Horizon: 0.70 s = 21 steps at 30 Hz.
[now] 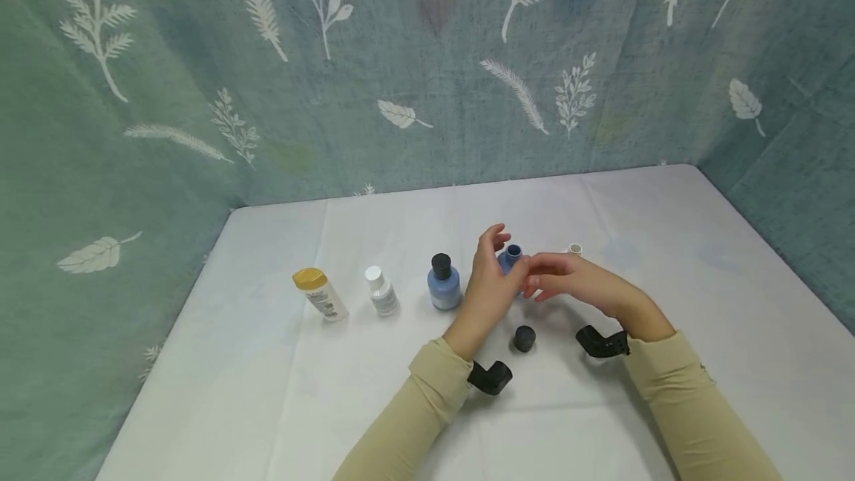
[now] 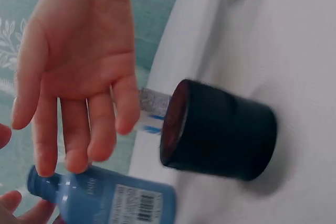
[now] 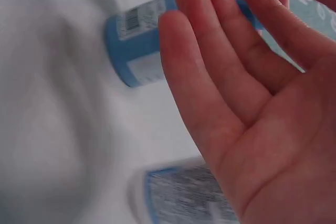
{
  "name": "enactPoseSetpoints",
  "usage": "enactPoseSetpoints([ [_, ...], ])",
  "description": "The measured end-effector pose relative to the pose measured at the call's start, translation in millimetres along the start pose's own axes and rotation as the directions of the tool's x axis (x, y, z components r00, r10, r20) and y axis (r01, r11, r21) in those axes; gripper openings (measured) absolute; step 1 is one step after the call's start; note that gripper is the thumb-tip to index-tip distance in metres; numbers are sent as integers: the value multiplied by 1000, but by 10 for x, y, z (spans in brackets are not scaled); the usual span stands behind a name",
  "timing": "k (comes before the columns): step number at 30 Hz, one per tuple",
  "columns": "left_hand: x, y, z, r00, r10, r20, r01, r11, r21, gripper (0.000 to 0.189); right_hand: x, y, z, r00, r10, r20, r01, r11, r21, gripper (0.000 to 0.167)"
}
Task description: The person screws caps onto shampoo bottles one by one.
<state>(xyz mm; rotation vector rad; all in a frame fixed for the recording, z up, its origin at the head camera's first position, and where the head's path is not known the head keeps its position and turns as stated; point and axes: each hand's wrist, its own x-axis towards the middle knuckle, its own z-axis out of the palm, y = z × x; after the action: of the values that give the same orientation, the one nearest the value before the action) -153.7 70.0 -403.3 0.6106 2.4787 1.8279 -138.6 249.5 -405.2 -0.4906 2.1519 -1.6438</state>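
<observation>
An uncapped blue bottle (image 1: 512, 252) stands upright on the table, its lower part hidden behind both hands. My left hand (image 1: 490, 284) is at its left side, fingers loosely extended and nothing in the palm. From the right, my right hand (image 1: 591, 286) reaches over with relaxed, slightly bent fingers, also holding nothing. The two hands nearly meet in front of the bottle. Its label and open neck show in the left wrist view, where the blue bottle (image 2: 115, 198) is just beyond the left fingertips. Nearer the person lies a black cap (image 1: 524, 338).
Left of the hands stand a blue bottle with a black cap (image 1: 444, 284), a small white bottle (image 1: 381, 292) and a white bottle with a yellow cap (image 1: 320, 294). Behind the right hand shows the open rim of a white bottle (image 1: 575, 249). Patterned cloth (image 1: 401, 80) hangs behind the table.
</observation>
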Motion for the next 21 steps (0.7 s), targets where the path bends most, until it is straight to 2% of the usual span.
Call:
enactPoseSetpoints([
  [5, 29, -113, 9, 998, -63, 9, 64, 998, -16, 58, 55, 47, 45, 998, 8, 60, -7, 1000, -29, 28],
  [8, 35, -151, 6, 995, -98, 31, 99, 995, -22, 57, 65, 49, 59, 996, 36, 87, -27, 994, -106, 28],
  [13, 48, -182, -11, 989, -133, 70, 140, 984, -106, 55, 76, 58, 88, 990, 111, 91, -85, 965, -249, 28],
  [17, 71, -224, -6, 989, -128, 72, 137, 983, -123, 51, 79, 64, 133, 980, 161, 120, -116, 942, -314, 32],
  [21, 80, -288, 19, 991, -116, 67, 124, 985, -119, 47, 88, 67, 197, 973, 179, 145, -112, 917, -383, 34],
])
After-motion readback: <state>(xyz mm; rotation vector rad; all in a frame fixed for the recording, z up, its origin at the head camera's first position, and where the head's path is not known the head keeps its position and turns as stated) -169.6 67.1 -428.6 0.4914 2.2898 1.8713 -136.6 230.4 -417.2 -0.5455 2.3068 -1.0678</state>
